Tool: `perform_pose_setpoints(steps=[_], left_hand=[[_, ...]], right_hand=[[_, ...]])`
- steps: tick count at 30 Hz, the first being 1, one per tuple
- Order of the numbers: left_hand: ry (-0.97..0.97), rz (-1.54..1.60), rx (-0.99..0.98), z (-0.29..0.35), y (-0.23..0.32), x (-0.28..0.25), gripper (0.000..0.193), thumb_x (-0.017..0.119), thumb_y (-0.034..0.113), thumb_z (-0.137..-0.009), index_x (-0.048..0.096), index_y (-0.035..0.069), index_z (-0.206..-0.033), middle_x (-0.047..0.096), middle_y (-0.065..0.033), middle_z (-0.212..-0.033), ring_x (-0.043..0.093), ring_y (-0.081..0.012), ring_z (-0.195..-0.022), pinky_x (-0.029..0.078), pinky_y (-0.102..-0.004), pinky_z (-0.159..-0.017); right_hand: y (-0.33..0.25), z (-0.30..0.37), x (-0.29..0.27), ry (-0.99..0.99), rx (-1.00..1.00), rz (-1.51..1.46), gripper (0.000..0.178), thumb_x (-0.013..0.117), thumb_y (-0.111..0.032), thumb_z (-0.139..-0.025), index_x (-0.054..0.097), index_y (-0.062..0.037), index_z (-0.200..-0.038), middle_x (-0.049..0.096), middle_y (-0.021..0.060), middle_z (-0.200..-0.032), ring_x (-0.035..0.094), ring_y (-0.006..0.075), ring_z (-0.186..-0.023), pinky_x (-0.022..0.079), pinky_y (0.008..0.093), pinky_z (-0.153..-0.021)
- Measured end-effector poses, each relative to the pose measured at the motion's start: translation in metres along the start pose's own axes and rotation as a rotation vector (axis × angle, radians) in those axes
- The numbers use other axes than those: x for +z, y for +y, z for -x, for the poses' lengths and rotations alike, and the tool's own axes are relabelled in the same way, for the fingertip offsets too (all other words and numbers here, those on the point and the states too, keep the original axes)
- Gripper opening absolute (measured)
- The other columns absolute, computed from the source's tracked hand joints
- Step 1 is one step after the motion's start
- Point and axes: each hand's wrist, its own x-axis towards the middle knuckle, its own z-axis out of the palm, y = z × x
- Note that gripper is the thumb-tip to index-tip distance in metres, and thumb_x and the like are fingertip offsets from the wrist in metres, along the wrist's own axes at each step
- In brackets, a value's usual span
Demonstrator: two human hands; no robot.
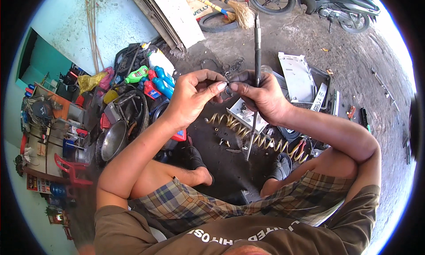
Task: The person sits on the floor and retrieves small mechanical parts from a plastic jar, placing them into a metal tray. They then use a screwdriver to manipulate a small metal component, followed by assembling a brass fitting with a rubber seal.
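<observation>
My left hand [192, 93] and my right hand [270, 98] meet in front of me over the floor. Thumb and fingers of the left pinch a tiny dark piece, too small to name, at the tip of my right thumb. A long metal rod [257, 49] with a dark upper section is gripped in my right hand. It stands nearly upright, its thin lower end tilting toward me. Below the hands, a long yellowish coil spring [265, 142] lies on the ground beside a white tray [260, 122] with small dark parts in it.
Small metal bits [225, 142] lie between my feet. A white panel [295, 78] rests at the right. Bottles [164, 82], a metal bowl [114, 141] and clutter crowd the left. Farther off are a tyre [217, 24], a straw broom [243, 15] and a motorbike [336, 9].
</observation>
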Motion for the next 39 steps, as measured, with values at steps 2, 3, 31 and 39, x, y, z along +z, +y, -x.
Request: perform_pose_setpoints(steps=[2,3,31,39], left_hand=[[0.010,-0.027,0.014,0.000,0.001,0.001,0.018,0.074,0.010,-0.102,0.072,-0.002,-0.115,0.074,-0.0054,-0.101,0.071,-0.0128,-0.089,0.062,-0.0308,-0.081],[0.019,-0.026,0.034,-0.001,0.000,0.001,0.018,0.075,0.009,-0.100,0.072,-0.002,-0.115,0.075,-0.0058,-0.101,0.071,-0.0128,-0.089,0.062,-0.0304,-0.082],[0.049,-0.416,0.580,-0.014,-0.003,0.009,0.013,0.083,-0.002,-0.088,0.075,-0.001,-0.098,0.073,-0.0055,-0.098,0.071,-0.0114,-0.088,0.062,-0.0270,-0.073],[0.019,-0.132,0.409,-0.013,-0.010,0.009,0.024,0.081,-0.009,-0.087,0.074,-0.002,-0.108,0.070,-0.0095,-0.112,0.072,-0.0142,-0.100,0.065,-0.0277,-0.084]], right_hand=[[0.004,-0.001,0.001,0.005,-0.006,-0.003,0.020,0.079,-0.020,-0.099,0.074,-0.0027,-0.108,0.054,-0.0054,-0.063,0.042,0.0045,-0.049,0.029,0.0247,-0.045],[0.004,-0.001,0.001,-0.010,-0.005,-0.024,0.019,0.079,-0.020,-0.100,0.074,-0.0029,-0.107,0.056,-0.0046,-0.064,0.043,0.0046,-0.049,0.030,0.0250,-0.045],[0.003,0.003,-0.002,0.075,-0.256,0.223,0.017,0.078,-0.011,-0.099,0.073,-0.0005,-0.112,0.072,0.0004,-0.085,0.063,0.0040,-0.076,0.052,0.0250,-0.068],[0.009,0.002,-0.004,0.047,-0.388,0.259,0.014,0.076,-0.010,-0.100,0.074,-0.0015,-0.112,0.072,-0.0017,-0.085,0.061,0.0034,-0.076,0.051,0.0243,-0.068]])
